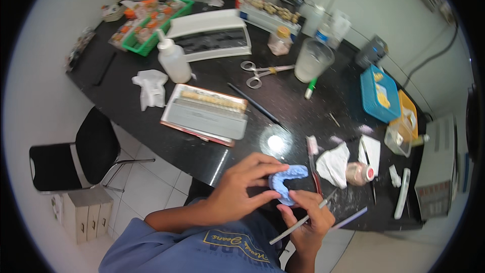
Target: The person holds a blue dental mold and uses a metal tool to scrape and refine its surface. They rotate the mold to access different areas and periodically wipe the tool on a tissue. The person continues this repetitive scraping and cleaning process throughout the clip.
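Observation:
A blue horseshoe-shaped dental cast (289,173) is held over the near edge of the black table. My left hand (244,184) is closed on its left side, fingers behind and thumb in front. My right hand (309,217) touches the cast's lower end with its fingertips. Across that hand lies a slim metal hand tool (298,226), gripped by its fingers; its exact kind does not show. Just beyond the cast, a toothbrush (313,152) with a dark red handle rests on the table, near a crumpled white tissue (333,164).
An open flat case (204,116) with a row of teeth lies ahead left, beside a white squeeze bottle (173,60). Farther back are scissor-handled forceps (257,75) and a clear cup (312,60). A small pink jar (357,173) and a blue basket (376,102) stand at right.

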A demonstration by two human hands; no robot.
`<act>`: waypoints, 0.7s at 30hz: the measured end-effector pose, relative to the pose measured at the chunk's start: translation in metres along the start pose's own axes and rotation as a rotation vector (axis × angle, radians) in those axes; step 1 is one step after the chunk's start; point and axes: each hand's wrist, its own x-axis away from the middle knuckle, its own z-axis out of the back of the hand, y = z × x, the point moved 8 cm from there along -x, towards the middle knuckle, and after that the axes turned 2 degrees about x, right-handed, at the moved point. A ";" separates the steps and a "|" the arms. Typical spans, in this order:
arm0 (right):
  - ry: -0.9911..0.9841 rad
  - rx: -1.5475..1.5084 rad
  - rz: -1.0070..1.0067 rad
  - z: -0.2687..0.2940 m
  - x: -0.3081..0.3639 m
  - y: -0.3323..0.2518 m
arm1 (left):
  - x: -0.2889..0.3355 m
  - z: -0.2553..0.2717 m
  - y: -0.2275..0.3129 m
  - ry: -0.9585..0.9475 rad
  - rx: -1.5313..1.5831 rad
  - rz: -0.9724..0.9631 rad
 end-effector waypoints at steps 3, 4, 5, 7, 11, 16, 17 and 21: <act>0.034 0.037 0.036 -0.003 0.006 0.008 | 0.000 0.001 0.006 0.030 -0.210 -0.128; 0.036 0.030 0.023 -0.004 0.008 0.009 | 0.001 0.002 0.010 0.052 -0.292 -0.207; 0.048 0.024 0.007 -0.007 0.009 0.010 | 0.005 0.009 0.017 0.103 -0.297 -0.294; 0.076 0.007 -0.029 -0.012 0.012 0.011 | 0.016 0.024 0.033 0.198 -0.315 -0.470; 0.018 0.049 0.005 -0.011 0.007 0.003 | 0.069 0.114 0.066 0.868 -0.614 -0.849; -0.005 0.068 0.011 -0.013 0.002 0.001 | 0.097 0.314 0.061 1.410 -0.604 -0.724; -0.009 0.078 0.017 -0.015 0.000 -0.001 | 0.099 0.356 0.049 1.449 -0.692 -0.615; -0.022 0.063 0.033 -0.018 -0.001 -0.004 | 0.122 0.491 -0.002 1.479 -1.126 -0.210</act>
